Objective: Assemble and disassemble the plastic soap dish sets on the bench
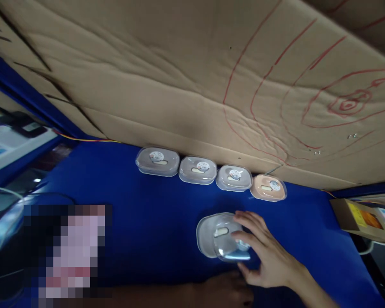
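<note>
A grey oval container (205, 239) lies on the blue surface near the front. Its clear lid (228, 248) sits shifted to the right and overlaps it, with a pale clip-like piece (221, 232) showing at the middle. My right hand (266, 252) grips the lid's right side, fingers over the far edge and thumb near the front one. A label on the lid is partly covered by the fingers. Just in front of the container is my left hand (227, 290), dark and blurred at the bottom edge; its fingers cannot be made out clearly.
Several lidded containers stand in a row along the cardboard wall (167, 98): grey ones (158, 161) and a pinkish one (268, 188) at the right end. A small cardboard box (356, 218) is at the far right. Cables and a blurred-out patch (75, 244) are at the left.
</note>
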Demonstrator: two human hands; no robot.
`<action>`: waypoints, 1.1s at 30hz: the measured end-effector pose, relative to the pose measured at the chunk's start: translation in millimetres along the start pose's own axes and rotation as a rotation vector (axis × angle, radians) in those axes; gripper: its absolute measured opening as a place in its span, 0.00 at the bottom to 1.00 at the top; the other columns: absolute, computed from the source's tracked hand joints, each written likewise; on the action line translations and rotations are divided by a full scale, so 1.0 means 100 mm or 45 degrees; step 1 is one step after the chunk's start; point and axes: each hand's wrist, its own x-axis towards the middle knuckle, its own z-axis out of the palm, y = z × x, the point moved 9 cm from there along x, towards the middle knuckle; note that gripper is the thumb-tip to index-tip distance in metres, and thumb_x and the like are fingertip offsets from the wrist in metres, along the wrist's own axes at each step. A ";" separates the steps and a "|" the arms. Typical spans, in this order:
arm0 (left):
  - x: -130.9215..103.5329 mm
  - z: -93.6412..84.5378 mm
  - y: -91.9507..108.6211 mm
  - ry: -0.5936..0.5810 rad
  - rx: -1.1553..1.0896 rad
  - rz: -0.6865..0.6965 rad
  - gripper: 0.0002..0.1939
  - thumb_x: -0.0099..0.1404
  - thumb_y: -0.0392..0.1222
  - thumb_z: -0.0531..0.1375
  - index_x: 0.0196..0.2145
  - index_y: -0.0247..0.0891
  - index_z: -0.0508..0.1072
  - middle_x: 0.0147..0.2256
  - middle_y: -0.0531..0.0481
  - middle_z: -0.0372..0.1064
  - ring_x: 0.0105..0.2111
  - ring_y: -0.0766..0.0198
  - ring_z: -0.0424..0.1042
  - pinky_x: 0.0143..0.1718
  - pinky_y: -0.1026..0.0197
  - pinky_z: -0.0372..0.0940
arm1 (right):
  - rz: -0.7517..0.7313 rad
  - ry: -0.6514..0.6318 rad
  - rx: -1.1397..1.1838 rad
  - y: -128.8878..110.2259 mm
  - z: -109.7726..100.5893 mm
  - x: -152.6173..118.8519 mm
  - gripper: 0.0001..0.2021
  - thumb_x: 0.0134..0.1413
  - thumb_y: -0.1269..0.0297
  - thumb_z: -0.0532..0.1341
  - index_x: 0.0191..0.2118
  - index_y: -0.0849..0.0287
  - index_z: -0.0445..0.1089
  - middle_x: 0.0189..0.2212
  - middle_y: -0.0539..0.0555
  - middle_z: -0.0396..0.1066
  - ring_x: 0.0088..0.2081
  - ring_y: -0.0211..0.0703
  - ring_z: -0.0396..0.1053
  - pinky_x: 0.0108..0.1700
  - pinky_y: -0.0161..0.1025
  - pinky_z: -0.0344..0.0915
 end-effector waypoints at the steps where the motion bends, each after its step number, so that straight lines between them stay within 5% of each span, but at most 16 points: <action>1: 0.01 0.01 0.00 -0.006 -0.001 0.003 0.07 0.78 0.48 0.64 0.43 0.44 0.79 0.39 0.54 0.77 0.39 0.64 0.75 0.40 0.63 0.65 | -0.065 -0.061 0.010 -0.05 0.06 0.14 0.35 0.49 0.68 0.66 0.65 0.54 0.63 0.72 0.63 0.59 0.75 0.63 0.53 0.73 0.64 0.54; 8: 0.05 0.07 0.01 0.024 -0.024 -0.042 0.09 0.74 0.51 0.68 0.41 0.44 0.79 0.34 0.54 0.76 0.34 0.64 0.74 0.36 0.63 0.64 | -0.274 -0.192 -0.087 0.00 0.35 0.36 0.35 0.48 0.64 0.67 0.65 0.59 0.66 0.69 0.67 0.64 0.74 0.67 0.53 0.71 0.68 0.57; 12: 0.06 0.08 0.04 0.057 -0.021 -0.056 0.09 0.74 0.50 0.67 0.39 0.43 0.79 0.33 0.54 0.75 0.33 0.62 0.73 0.36 0.60 0.63 | -0.348 -0.201 -0.192 0.05 0.37 0.35 0.32 0.58 0.50 0.70 0.64 0.56 0.68 0.68 0.67 0.67 0.71 0.67 0.59 0.66 0.65 0.66; 20: 0.07 -0.03 0.08 0.095 0.009 -0.031 0.10 0.74 0.49 0.68 0.36 0.42 0.79 0.33 0.54 0.75 0.32 0.61 0.72 0.34 0.57 0.61 | -0.386 -0.028 -0.223 0.25 0.46 0.14 0.38 0.59 0.38 0.70 0.69 0.48 0.66 0.71 0.63 0.65 0.74 0.68 0.58 0.68 0.66 0.64; 26: 0.01 -0.23 0.11 0.102 0.005 -0.005 0.08 0.74 0.47 0.68 0.38 0.42 0.79 0.34 0.53 0.74 0.33 0.59 0.71 0.34 0.56 0.61 | -0.341 0.080 -0.269 0.25 0.43 0.05 0.38 0.60 0.41 0.71 0.71 0.48 0.65 0.71 0.63 0.66 0.74 0.67 0.58 0.67 0.64 0.66; 30: 0.01 -0.21 0.10 0.083 0.015 -0.002 0.09 0.74 0.47 0.68 0.38 0.41 0.79 0.35 0.53 0.75 0.33 0.60 0.70 0.34 0.56 0.60 | -0.165 0.219 -0.368 0.32 0.32 -0.27 0.38 0.59 0.48 0.72 0.72 0.49 0.64 0.69 0.64 0.67 0.70 0.68 0.64 0.62 0.62 0.71; 33: 0.03 -0.09 0.07 0.063 0.022 -0.003 0.09 0.74 0.47 0.68 0.37 0.42 0.77 0.35 0.54 0.76 0.32 0.63 0.70 0.34 0.58 0.59 | 0.080 0.281 -0.416 0.53 0.23 -0.86 0.40 0.58 0.56 0.73 0.74 0.46 0.61 0.70 0.62 0.66 0.69 0.70 0.67 0.61 0.63 0.72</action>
